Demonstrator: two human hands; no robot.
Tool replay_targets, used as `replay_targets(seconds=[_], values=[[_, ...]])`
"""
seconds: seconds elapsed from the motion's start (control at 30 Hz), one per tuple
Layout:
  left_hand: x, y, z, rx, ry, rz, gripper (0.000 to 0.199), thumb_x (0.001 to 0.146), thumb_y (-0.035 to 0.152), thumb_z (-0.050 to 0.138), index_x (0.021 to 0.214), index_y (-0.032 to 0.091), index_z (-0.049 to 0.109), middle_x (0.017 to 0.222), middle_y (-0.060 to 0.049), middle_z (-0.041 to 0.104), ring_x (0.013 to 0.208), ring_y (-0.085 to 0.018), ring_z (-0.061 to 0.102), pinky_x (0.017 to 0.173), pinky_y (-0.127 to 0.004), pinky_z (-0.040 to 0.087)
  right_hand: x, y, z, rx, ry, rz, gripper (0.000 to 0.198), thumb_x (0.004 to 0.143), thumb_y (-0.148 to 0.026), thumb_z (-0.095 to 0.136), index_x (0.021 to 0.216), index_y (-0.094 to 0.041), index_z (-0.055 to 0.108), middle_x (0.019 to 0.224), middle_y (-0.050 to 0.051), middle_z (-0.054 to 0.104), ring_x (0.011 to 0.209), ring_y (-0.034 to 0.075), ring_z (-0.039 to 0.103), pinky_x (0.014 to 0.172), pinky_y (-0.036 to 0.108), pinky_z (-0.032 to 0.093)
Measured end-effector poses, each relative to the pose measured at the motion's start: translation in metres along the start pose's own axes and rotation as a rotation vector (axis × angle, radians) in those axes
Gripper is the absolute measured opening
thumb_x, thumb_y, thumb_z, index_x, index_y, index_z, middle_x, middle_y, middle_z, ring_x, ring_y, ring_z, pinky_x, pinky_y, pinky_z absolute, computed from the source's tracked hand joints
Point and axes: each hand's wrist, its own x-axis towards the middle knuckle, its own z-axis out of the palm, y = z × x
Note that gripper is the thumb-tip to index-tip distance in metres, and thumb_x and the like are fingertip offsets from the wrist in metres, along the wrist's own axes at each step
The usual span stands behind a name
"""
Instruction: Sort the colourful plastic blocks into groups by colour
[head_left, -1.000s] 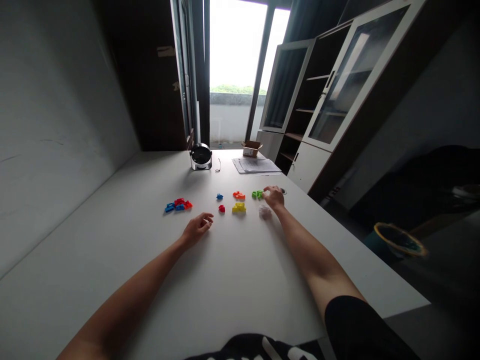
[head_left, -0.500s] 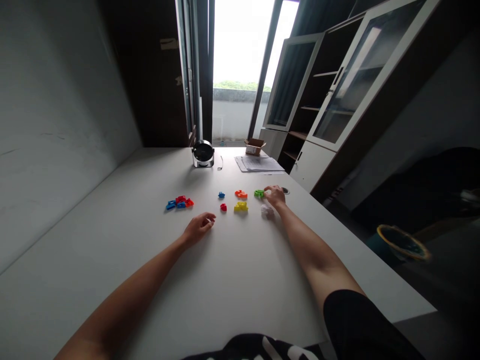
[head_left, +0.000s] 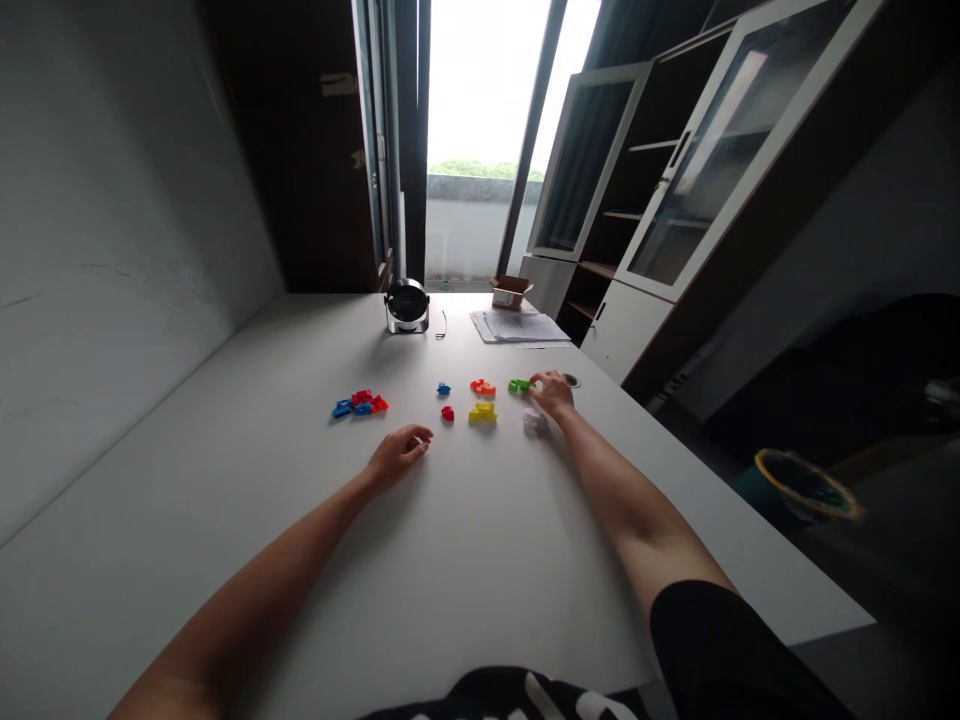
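My right hand (head_left: 553,393) reaches to the small green plastic pieces (head_left: 517,386), its fingers bent down and closed on one at the right end of the cluster. Just in front of that wrist lies a group of clear or pale pieces (head_left: 535,421). My left hand (head_left: 401,453) rests on the white table (head_left: 465,560), fingers loosely curved and thumb apart, holding nothing. Nearest to it is a red piece (head_left: 448,413). Beyond are a blue piece (head_left: 444,388), yellow pieces (head_left: 483,412) and orange pieces (head_left: 484,387). A mixed red and blue pile (head_left: 362,403) lies farther left.
A round dark object (head_left: 572,381) sits just past my right hand. Toward the back stand a black round device on a stand (head_left: 406,305), papers (head_left: 521,327) and an open cardboard box (head_left: 510,292). A bin (head_left: 806,485) stands beyond the table's right edge.
My right hand stays at the green pieces with hardly any movement. My left hand and the plastic groups keep their places; the view has shifted very slightly.
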Motion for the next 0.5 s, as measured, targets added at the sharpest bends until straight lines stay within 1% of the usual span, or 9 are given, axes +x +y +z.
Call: replay_targets(seconds=[0.23,0.4,0.5], values=[[0.000,0.000,0.000,0.006,0.014,0.003,0.027,0.089,0.031,0.057,0.109,0.022,0.072,0.099,-0.005,0.073,0.078,-0.017,0.066,0.071,-0.027,0.052,-0.006,-0.006,-0.004,0.065,0.012,-0.028,0.022,0.085,-0.031,0.065,0.103,-0.023,0.074,0.113,0.009,0.063,0.113,0.026,0.053,0.098,0.035,0.040],[0.002,-0.007,0.004,-0.008,0.030,0.008,0.025,0.088,0.029,0.058,0.107,0.021,0.072,0.095,-0.004,0.073,0.075,-0.016,0.064,0.069,-0.027,0.050,-0.010,-0.010,-0.010,0.125,0.061,-0.005,0.024,0.087,-0.030,0.060,0.105,-0.021,0.073,0.116,0.011,0.063,0.113,0.027,0.054,0.100,0.036,0.040],[0.004,-0.011,0.003,0.016,0.061,0.034,0.023,0.089,0.029,0.057,0.104,0.021,0.073,0.095,-0.004,0.072,0.078,-0.016,0.064,0.071,-0.027,0.050,-0.013,-0.021,-0.016,0.188,0.101,0.002,0.025,0.088,-0.029,0.058,0.105,-0.019,0.073,0.116,0.012,0.064,0.112,0.027,0.054,0.101,0.037,0.040]])
